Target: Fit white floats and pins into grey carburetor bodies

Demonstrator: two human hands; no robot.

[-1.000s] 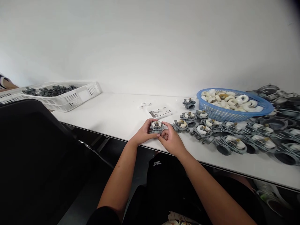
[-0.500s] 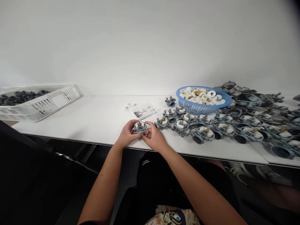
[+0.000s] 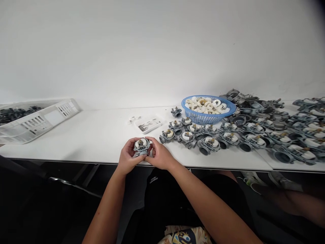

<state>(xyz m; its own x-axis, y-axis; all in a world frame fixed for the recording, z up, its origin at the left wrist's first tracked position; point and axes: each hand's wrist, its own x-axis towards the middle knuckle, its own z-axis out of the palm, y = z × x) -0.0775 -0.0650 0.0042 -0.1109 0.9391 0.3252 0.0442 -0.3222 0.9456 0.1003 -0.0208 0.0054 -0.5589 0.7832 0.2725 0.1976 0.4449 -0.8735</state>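
Observation:
Between my hands, at the table's front edge, is a grey metal carburetor body (image 3: 141, 146) with a white float and a brass piece on top. My left hand (image 3: 127, 156) grips its left side, the thumb low at the front. On the right side, my right hand (image 3: 159, 154) holds it with fingers and thumb. Behind them lies a small white tray (image 3: 149, 124) with thin dark pins, and a few small white pieces (image 3: 134, 119) sit beside it. Several similar carburetor bodies (image 3: 188, 136) stand to the right.
A blue basket (image 3: 203, 118) of white floats stands behind the bodies, and a pile of grey metal parts (image 3: 251, 103) is to its right. At the far left, a white crate (image 3: 48, 118) holds dark parts. Another person's legs (image 3: 291, 203) show below the white table (image 3: 96, 135).
The view has turned slightly right. Both hands still hold the carburetor body, which is now tilted so that its float side faces me more.

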